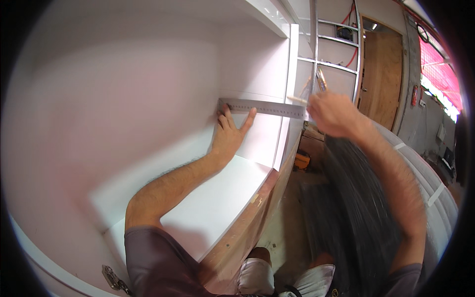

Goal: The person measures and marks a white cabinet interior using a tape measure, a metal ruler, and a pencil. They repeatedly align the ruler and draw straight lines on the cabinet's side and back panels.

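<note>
- So your left hand [228, 131] is inside the white cabinet [143, 74], fingers spread apart, fingertips and thumb resting on the steel ruler [277, 109]. You're not gripping it, more like pinning it flat.
- That ruler lies roughly level across the cabinet's side panel [252, 69]. One end is in by the back corner, and the other sticks out past the front edging strip [293, 54].
- Your right hand [332, 115] is outside the cabinet, fingers closed on a pale pencil-like stick [297, 100], its tip pointing left, just above the ruler.
- The hand's a bit blurry and right by the ruler's outer end, so I can't tell if it's touching it.
- Down low at the left there's a metal hinge [115, 279], near your left sleeve [156, 260].
- Past your right hand: a silver metal frame [338, 67], then a wooden door [383, 74] and a red fire extinguisher [414, 95] further right.
- Dark sheeting [358, 193] is below your right forearm.
</note>
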Available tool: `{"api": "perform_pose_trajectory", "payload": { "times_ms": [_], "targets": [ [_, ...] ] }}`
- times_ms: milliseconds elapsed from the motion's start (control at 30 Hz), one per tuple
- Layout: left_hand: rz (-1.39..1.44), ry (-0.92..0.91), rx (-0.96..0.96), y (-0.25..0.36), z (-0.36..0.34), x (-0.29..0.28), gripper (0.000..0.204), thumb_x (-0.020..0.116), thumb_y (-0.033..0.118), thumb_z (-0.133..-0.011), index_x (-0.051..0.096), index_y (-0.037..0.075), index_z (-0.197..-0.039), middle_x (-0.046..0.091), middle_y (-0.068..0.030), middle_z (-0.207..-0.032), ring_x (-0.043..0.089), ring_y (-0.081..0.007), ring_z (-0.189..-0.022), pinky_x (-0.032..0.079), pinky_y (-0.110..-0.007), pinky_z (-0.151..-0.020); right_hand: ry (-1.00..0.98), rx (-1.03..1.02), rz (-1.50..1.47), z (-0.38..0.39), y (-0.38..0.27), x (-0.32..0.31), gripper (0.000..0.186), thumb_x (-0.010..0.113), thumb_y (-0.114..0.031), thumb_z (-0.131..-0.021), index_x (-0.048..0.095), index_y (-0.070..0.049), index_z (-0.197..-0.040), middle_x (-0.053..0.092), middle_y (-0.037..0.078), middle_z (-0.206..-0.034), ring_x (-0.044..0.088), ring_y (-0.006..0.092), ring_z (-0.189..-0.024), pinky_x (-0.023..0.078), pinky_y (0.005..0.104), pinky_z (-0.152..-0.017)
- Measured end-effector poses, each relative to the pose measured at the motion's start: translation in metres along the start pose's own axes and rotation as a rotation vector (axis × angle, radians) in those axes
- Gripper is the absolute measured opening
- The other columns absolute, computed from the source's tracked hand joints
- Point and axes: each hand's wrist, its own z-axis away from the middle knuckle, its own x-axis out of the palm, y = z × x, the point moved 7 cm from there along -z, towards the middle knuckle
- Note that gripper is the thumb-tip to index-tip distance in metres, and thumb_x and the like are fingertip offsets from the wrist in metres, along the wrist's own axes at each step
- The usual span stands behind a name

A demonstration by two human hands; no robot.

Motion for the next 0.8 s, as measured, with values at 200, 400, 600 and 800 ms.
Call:
{"api": "perform_pose_trajectory", "payload": {
  "times_ms": [200, 400, 600, 800],
  "targets": [
    [-0.033, 0.003, 0.041, 0.006, 0.010, -0.006, 0.115, 0.076, 0.004, -0.089, -0.002, 0.011, -0.173, 0.037, -0.0571, -0.147, 0.062, -0.0563, -0.120, 0.058, -0.048, -0.101, -0.002, 0.032, -0.137, 0.030, -0.012, 0.043, 0.019, 0.067, -0.017, -0.095, 0.057, -0.001, -0.101, 0.069, 0.020, -0.093, 0.069, 0.0445, -0.088, 0.053, 0.0574, -0.077],
    [0.029, -0.087, 0.080, 0.014, 0.022, -0.001, 0.103, 0.069, 0.011, -0.098, -0.001, 0.015, -0.174, 0.032, -0.0593, -0.148, 0.054, -0.0637, -0.131, 0.054, -0.056, -0.106, 0.056, 0.112, -0.257, 0.046, -0.017, 0.064, 0.019, 0.067, -0.016, -0.095, 0.052, -0.004, -0.097, 0.066, 0.019, -0.091, 0.066, 0.0465, -0.088, 0.049, 0.0589, -0.073],
    [0.124, -0.056, 0.129, 0.024, 0.024, -0.003, 0.091, 0.062, 0.014, -0.104, 0.005, 0.026, -0.174, 0.023, -0.0571, -0.155, 0.039, -0.0714, -0.140, 0.042, -0.068, -0.114, 0.082, 0.165, -0.337, 0.075, -0.022, 0.076, 0.024, 0.072, -0.011, -0.093, 0.049, -0.004, -0.095, 0.063, 0.017, -0.088, 0.065, 0.0448, -0.084, 0.048, 0.0557, -0.071],
    [0.150, 0.064, 0.137, 0.025, 0.025, 0.000, 0.092, 0.063, 0.014, -0.104, 0.006, 0.033, -0.174, 0.021, -0.0546, -0.158, 0.035, -0.0746, -0.140, 0.047, -0.070, -0.108, 0.299, 0.258, -0.407, 0.101, -0.033, 0.078, 0.023, 0.076, -0.010, -0.094, 0.057, -0.002, -0.103, 0.060, 0.014, -0.087, 0.062, 0.0353, -0.077, 0.050, 0.0436, -0.069]
  ]
}}
